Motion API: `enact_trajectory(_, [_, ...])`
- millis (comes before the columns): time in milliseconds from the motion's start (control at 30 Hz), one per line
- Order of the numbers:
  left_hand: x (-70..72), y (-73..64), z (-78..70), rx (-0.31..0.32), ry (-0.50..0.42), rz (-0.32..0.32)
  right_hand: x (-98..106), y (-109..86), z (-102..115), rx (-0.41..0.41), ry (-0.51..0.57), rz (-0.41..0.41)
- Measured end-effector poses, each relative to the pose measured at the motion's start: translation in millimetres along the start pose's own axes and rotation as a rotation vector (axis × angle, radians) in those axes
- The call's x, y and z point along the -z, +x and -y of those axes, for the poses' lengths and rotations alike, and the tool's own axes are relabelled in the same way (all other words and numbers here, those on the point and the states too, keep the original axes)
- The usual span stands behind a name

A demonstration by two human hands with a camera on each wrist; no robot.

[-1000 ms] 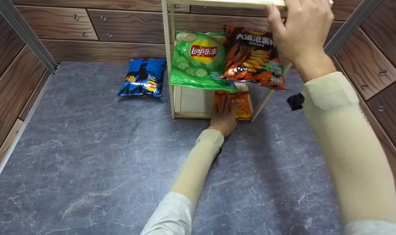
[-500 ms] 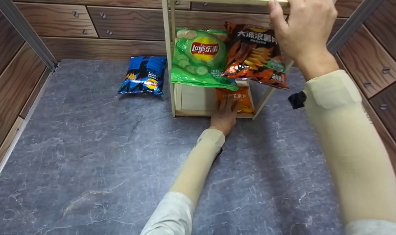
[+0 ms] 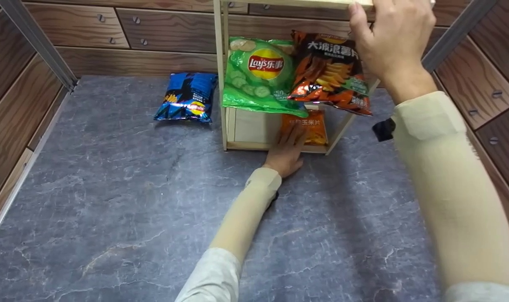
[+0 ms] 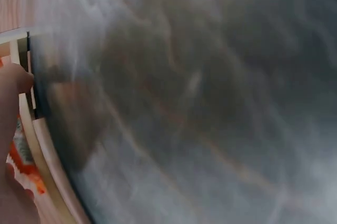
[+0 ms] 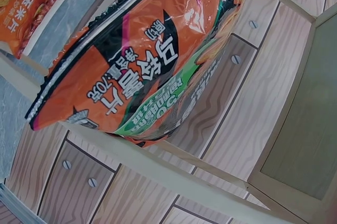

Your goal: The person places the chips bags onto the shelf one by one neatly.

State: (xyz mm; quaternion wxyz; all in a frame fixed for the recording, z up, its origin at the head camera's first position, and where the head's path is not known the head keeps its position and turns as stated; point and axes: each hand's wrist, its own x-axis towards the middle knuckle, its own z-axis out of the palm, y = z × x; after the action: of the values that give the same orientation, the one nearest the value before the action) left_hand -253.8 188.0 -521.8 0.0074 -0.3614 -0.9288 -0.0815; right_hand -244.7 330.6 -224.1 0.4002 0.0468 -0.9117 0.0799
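My right hand [image 3: 395, 40] grips the top bar of a small wooden rack [image 3: 288, 3], its thumb on the front face. On the rack's lower shelf lies an orange corn chip bag [image 3: 315, 128]. The fingers of my left hand [image 3: 286, 153] reach over the shelf's front edge and rest, nearly straight, against that bag's left part. Just above, a green Lay's chip bag [image 3: 254, 90] and a black-and-orange potato chip bag [image 3: 328, 69] lean side by side, overhanging the middle shelf. The black-and-orange chip bag [image 5: 152, 50] fills much of the right wrist view.
A blue Lay's chip bag [image 3: 185, 98] lies on the grey marbled surface [image 3: 124, 201], left of the rack. Wood-patterned panels [image 3: 166, 31] close off the back and sides, with metal posts [image 3: 40, 46] at the corners. The left wrist view is blurred.
My left hand draws back slightly toward the lower left, its fingers still at the orange bag. My right hand keeps its hold on the rack's top. The bags stay where they were.
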Motion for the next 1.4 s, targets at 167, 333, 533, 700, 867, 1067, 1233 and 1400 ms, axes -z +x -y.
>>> enact_trajectory(167, [8.4,-5.3,7.6,-0.051,0.01,-0.101,-1.8,-0.3,-2.7,0.0,-0.006,-0.002])
enact_trajectory(333, [18.6,-11.2,13.6,-0.061,-0.025,-0.173,-2.5,-0.8,-5.1,-0.012,-0.009,-0.001])
enact_trajectory(533, [26.4,-24.8,21.1,-0.086,-0.058,-0.295,-2.8,-1.3,-4.8,-0.037,-0.002,0.002])
enact_trajectory(700, [35.9,-37.5,30.3,-0.087,-0.057,-0.34,-3.0,-1.6,-4.1,-0.035,0.008,0.001])
enact_trajectory(867, [42.2,-49.3,39.3,-0.137,-0.053,-0.408,-3.3,-1.9,-4.3,-0.023,0.01,-0.008])
enact_trajectory(1067, [43.1,-63.9,52.5,-0.294,-0.114,-0.614,-2.9,-0.3,-2.2,-0.029,0.012,0.002])
enact_trajectory(1233, [49.4,-83.5,63.9,-0.296,-0.132,-0.62,-2.0,0.7,-0.5,-0.03,0.021,0.002])
enact_trajectory(1400, [56.7,-101.1,75.5,-0.269,-0.154,-0.603,-2.7,1.6,1.7,-0.024,0.025,-0.007])
